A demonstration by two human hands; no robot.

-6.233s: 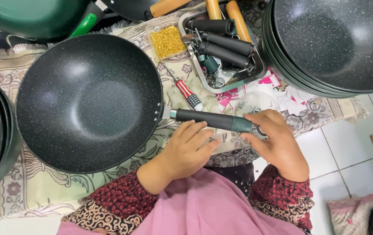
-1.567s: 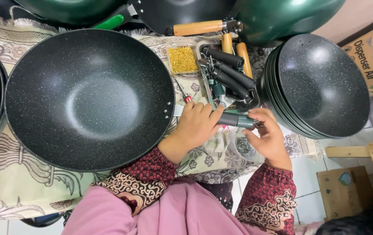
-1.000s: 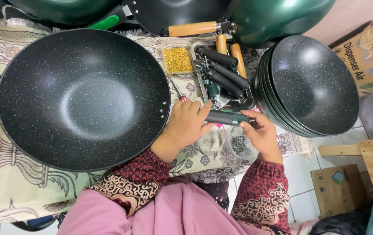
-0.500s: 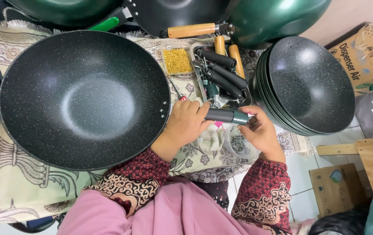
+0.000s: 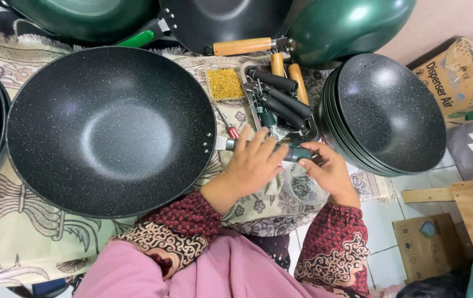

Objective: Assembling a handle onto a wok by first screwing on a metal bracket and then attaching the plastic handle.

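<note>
Dark-green, the handle (image 5: 297, 153) runs left to right from the rim of the speckled black wok (image 5: 109, 129), which lies on the patterned cloth (image 5: 21, 232). The left hand (image 5: 255, 165) rests closed over its near end beside the wok; the right hand (image 5: 330, 171) pinches the far tip.

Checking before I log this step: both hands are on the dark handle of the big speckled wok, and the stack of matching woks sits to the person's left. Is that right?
Not quite. In the head view both the left hand and the right hand are on the dark handle of the big speckled wok, but the stack of matching woks sits to the person's right, not left.
</note>
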